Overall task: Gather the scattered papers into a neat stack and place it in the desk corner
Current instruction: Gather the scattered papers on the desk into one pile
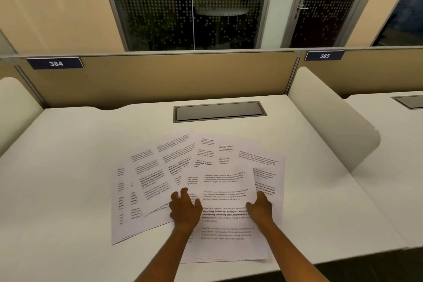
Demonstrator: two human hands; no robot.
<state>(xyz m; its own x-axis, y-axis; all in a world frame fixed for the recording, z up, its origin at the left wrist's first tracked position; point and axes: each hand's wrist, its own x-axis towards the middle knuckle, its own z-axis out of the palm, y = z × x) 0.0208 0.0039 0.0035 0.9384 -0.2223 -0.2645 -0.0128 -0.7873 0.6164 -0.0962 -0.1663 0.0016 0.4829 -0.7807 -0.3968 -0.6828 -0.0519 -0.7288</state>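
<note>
Several white printed papers (160, 174) lie fanned out and overlapping across the middle of the white desk (68, 155). The topmost sheet (226, 190) lies nearest me, between my hands. My left hand (184, 208) rests palm down on the papers at that sheet's left edge, fingers spread. My right hand (261, 209) lies on the sheet's right edge, fingers curled over the paper. Neither hand has lifted anything.
A grey cable hatch (219, 111) is set into the desk behind the papers. A tan partition (160, 75) labelled 384 closes the back. Rounded cream side dividers stand at the left (13, 107) and right (332, 121). A neighbouring desk (393, 144) lies beyond the right divider.
</note>
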